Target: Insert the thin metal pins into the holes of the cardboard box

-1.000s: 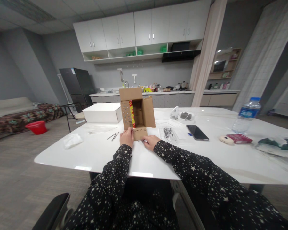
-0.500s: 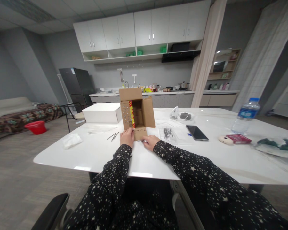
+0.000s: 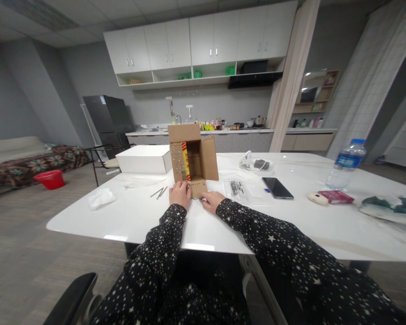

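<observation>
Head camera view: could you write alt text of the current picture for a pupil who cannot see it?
A person's left hand and right hand are at the front flap of an open cardboard box on a white table. A white box stands to the left; a phone and a bottle are to the right.

Dim, greyish indoor light. Glare whitens the near edge of a glossy white table (image 3: 203, 225) at six and eight o'clock; shadow fills an open brown cardboard box (image 3: 193, 159) at centre. Wide-angle distortion slants a pale checked fabric curtain (image 3: 358, 76) at two o'clock; grey patterned carpet (image 3: 20, 266) at eight looks smeared.
</observation>
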Available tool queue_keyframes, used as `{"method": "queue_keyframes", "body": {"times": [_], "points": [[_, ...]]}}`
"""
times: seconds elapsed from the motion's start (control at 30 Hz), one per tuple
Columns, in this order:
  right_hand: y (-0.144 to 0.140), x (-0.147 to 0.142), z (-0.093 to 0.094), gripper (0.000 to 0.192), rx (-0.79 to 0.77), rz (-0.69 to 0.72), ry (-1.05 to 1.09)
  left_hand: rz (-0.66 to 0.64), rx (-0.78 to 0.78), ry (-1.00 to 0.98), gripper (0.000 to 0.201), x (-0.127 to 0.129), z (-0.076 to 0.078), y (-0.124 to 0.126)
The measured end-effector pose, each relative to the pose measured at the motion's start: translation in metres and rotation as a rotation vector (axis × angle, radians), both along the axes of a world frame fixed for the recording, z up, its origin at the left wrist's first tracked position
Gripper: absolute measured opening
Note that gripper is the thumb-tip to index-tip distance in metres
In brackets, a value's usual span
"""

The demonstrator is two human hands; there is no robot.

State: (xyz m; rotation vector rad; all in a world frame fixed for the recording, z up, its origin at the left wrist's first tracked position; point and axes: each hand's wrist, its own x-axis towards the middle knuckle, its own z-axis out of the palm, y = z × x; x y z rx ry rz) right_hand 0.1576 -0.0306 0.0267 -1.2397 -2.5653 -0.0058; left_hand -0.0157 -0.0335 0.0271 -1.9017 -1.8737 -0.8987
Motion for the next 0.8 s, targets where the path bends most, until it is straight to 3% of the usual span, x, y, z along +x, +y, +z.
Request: {"method": "queue_keyframes", "body": {"times": [0.17, 0.8], "points": [[0.0002, 0.0004, -0.0002, 0.028, 0.015, 0.007, 0.006, -0.001, 0.024, -0.025, 0.032, 0.0028, 0.0009, -0.0023], [0.0020, -0.0001, -0.0016, 0.028, 0.012, 0.005, 0.006, -0.022, 0.005, -0.077, 0.024, -0.0011, 0.0022, -0.0021]]}}
